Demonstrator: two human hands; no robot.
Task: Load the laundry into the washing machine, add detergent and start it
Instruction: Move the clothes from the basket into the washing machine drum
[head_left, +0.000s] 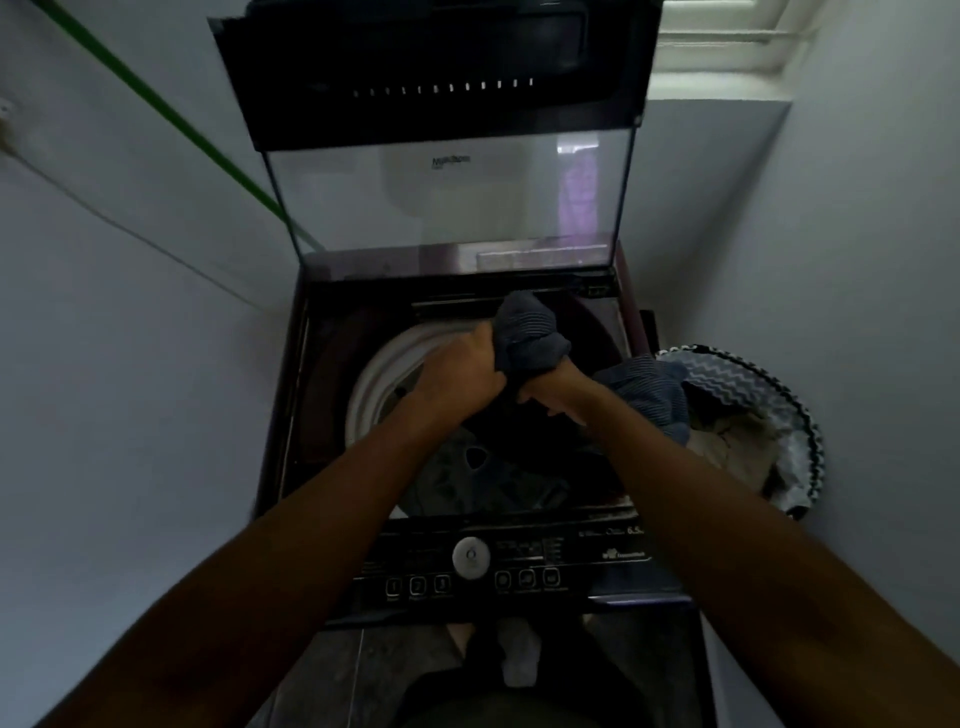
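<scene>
A dark top-loading washing machine (291, 395) stands in front of me with its glass lid (447, 202) raised. Over the open drum (374, 374), both hands hold one dark blue ribbed garment (527, 332). My left hand (460, 371) grips its left side and my right hand (558, 387) grips its lower part. The cloth trails right toward the laundry basket (779, 395). Dark clothes (467, 478) lie inside the drum. The control panel (597, 561) with a round silver dial (471, 556) runs along the machine's near edge.
The patterned laundry basket beside the machine's right side holds light-coloured clothes (727, 441). Walls stand close on the left and right. A green line (171, 114) runs diagonally along the left wall. A window sill (722, 78) is at the top right.
</scene>
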